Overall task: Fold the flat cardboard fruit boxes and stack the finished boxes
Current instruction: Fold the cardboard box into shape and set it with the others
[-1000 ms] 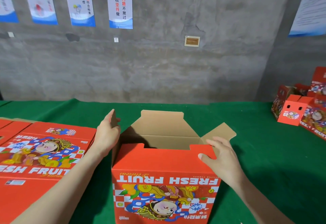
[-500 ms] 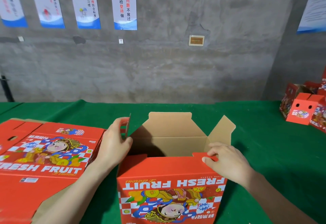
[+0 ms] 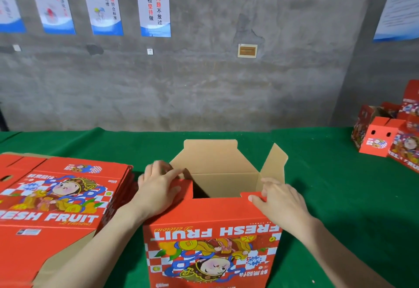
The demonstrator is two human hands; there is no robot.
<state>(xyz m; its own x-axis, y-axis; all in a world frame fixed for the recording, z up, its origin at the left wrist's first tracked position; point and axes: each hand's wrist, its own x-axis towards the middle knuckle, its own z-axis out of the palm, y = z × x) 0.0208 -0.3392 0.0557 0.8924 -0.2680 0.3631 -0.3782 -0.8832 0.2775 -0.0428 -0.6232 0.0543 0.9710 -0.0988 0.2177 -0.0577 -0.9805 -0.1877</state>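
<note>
A red "FRESH FRUIT" box (image 3: 210,242) stands upright and open-topped on the green table, print upside down toward me. My left hand (image 3: 158,185) lies flat on the left end flap (image 3: 181,185), pressing it inward over the opening. My right hand (image 3: 278,199) rests on the near right corner; its thumb and fingers touch the small red tab (image 3: 249,196) of the near flap. The far flap (image 3: 210,154) and the right end flap (image 3: 274,165) stand up, brown side showing.
A stack of flat red boxes (image 3: 56,197) lies left of the open box. Several folded boxes (image 3: 390,138) sit at the table's far right. The green table cloth (image 3: 328,185) reaches to a grey concrete wall (image 3: 204,83) with posters.
My left hand went from gripping the upright left end flap to pushing it down inward over the opening. The right hand stayed at the near right corner. The right end flap stands more upright.
</note>
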